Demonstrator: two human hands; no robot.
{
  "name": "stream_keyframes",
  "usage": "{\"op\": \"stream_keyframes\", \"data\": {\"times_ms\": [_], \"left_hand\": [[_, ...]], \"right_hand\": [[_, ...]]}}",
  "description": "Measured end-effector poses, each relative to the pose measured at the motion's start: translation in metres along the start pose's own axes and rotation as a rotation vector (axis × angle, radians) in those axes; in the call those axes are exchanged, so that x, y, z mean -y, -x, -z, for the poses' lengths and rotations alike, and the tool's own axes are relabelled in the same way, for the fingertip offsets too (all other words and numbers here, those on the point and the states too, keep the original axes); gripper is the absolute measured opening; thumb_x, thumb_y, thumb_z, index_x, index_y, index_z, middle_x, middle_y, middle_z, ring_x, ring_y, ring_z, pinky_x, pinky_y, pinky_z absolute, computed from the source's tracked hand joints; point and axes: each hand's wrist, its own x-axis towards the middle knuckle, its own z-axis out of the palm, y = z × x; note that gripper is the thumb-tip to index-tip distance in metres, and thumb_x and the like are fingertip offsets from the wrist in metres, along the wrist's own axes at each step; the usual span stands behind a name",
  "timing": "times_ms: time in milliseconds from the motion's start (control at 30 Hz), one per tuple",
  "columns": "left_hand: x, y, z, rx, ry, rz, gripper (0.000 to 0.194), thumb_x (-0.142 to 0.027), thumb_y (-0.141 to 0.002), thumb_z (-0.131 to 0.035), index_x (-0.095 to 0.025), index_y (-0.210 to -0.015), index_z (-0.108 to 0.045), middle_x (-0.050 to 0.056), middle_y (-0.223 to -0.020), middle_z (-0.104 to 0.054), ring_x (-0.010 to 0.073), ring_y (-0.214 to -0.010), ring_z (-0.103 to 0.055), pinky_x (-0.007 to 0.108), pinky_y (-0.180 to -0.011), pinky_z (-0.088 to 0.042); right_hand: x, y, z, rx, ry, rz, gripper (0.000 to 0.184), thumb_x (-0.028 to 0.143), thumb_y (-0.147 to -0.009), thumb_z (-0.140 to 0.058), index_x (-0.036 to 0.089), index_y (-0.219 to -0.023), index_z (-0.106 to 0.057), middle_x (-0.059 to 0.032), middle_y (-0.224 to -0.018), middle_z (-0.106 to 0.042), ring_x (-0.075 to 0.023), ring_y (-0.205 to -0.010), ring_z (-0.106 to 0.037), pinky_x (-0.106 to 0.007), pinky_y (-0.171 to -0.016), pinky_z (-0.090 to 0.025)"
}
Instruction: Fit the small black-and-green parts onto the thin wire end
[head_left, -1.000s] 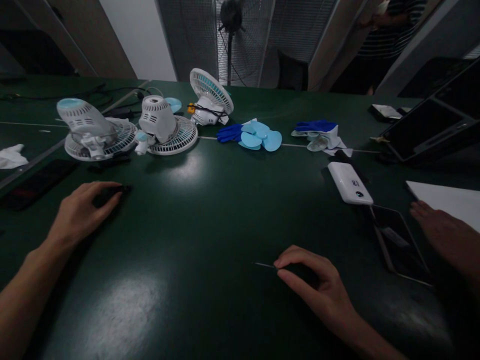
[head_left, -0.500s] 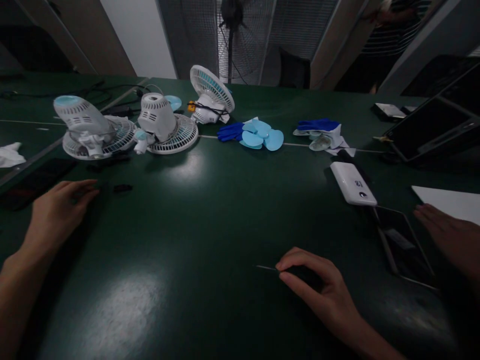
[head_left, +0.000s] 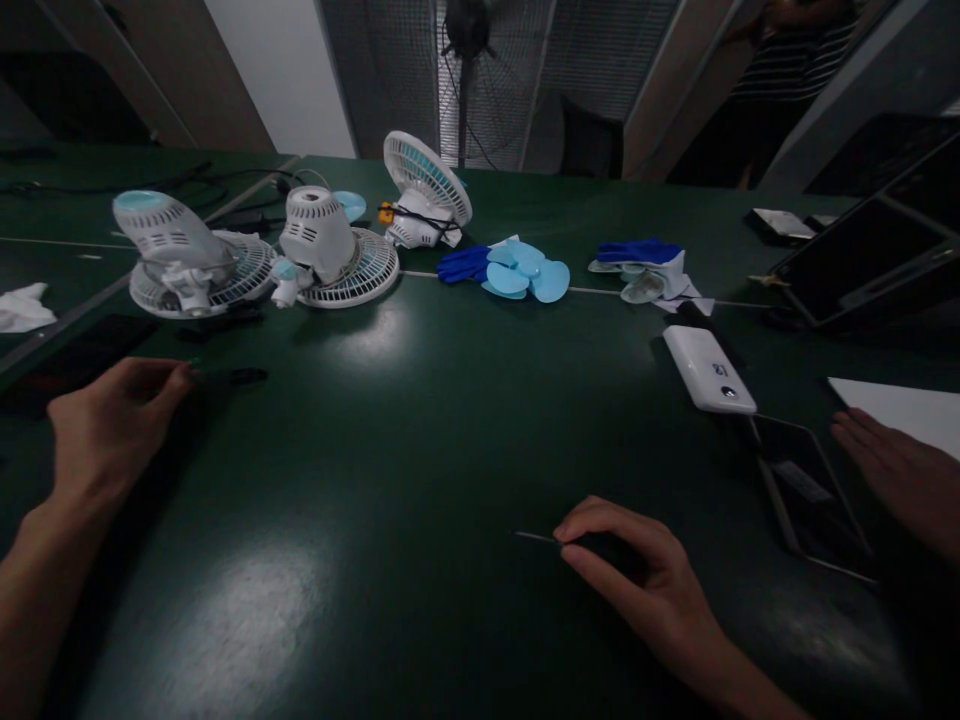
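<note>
the thin pin (head_left: 534, 537) is pinched between thumb and forefinger of the right hand (head_left: 637, 570), its bare end pointing left over the near part of the desk (head_left: 390, 430). the left hand (head_left: 112, 420) is well apart from it, fingertips drawn narrow at a tiny greenish bit (head_left: 194, 363); whether it is gripped is too small to tell. just right of those fingertips a small black piece (head_left: 248, 376) lies on the desk.

farther back are the left fan (head_left: 176, 240) and the middle fan (head_left: 319, 235), both resting on their grilles, and the rear fan (head_left: 424, 195), its grille tilted up. right of them, the light blue blade (head_left: 529, 271) lies against the blue glove (head_left: 463, 264), with more gloves (head_left: 645, 265) farther right. nearer, the white device (head_left: 709, 368) lies by the phone (head_left: 814, 495). at the right edge, another person's hand (head_left: 896, 470) rests beside the white sheet (head_left: 907, 408).
</note>
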Motion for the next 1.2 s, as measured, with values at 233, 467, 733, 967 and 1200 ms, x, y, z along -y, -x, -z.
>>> {"op": "stream_keyframes", "data": {"times_ms": [233, 467, 733, 967, 1200], "left_hand": [[-0.031, 0.014, 0.001, -0.017, 0.191, -0.024, 0.05, -0.051, -0.087, -0.067, -0.019, -0.124, -0.073, 0.004, -0.111, -0.078, 0.0239, -0.096, -0.073, 0.036, -0.094, -0.057], [-0.03, 0.016, 0.002, -0.037, 0.16, -0.176, 0.053, -0.056, -0.091, -0.06, -0.018, -0.127, -0.074, 0.007, -0.113, -0.077, 0.0231, -0.091, -0.072, 0.03, -0.082, -0.054], [-0.035, 0.018, 0.003, -0.008, 0.221, -0.034, 0.055, -0.054, -0.085, -0.067, -0.018, -0.126, -0.075, 0.008, -0.113, -0.078, 0.026, -0.098, -0.074, 0.038, -0.096, -0.056], [-0.04, 0.02, 0.002, -0.045, 0.201, -0.065, 0.049, -0.053, -0.088, -0.067, -0.02, -0.123, -0.075, 0.007, -0.113, -0.078, 0.0261, -0.097, -0.075, 0.037, -0.094, -0.058], [-0.044, 0.02, -0.003, 0.074, 0.228, -0.16, 0.046, -0.054, -0.089, -0.066, -0.024, -0.123, -0.074, 0.003, -0.128, -0.073, 0.0245, -0.105, -0.071, 0.035, -0.1, -0.054]], "right_hand": [[-0.001, 0.001, 0.0, -0.012, 0.029, 0.0, 0.006, 0.03, -0.096, -0.073, 0.028, -0.099, -0.078, -0.0033, -0.097, -0.079, -0.0232, -0.09, -0.076, -0.032, -0.078, -0.06], [-0.001, 0.0, 0.0, -0.008, 0.04, 0.003, 0.008, 0.03, -0.097, -0.072, 0.028, -0.101, -0.079, -0.0033, -0.099, -0.08, -0.0238, -0.093, -0.077, -0.033, -0.081, -0.061], [0.0, -0.001, -0.001, -0.036, 0.044, 0.001, 0.008, 0.03, -0.096, -0.073, 0.028, -0.1, -0.079, -0.0039, -0.097, -0.08, -0.0243, -0.091, -0.077, -0.033, -0.08, -0.062], [0.001, -0.002, 0.001, -0.018, 0.034, 0.002, 0.007, 0.03, -0.096, -0.073, 0.029, -0.099, -0.079, -0.003, -0.096, -0.08, -0.0232, -0.089, -0.078, -0.032, -0.078, -0.062], [-0.003, 0.0, 0.002, 0.005, 0.037, 0.0, 0.008, 0.027, -0.096, -0.072, 0.029, -0.099, -0.078, -0.0028, -0.096, -0.08, -0.0232, -0.089, -0.078, -0.031, -0.076, -0.062]]}}
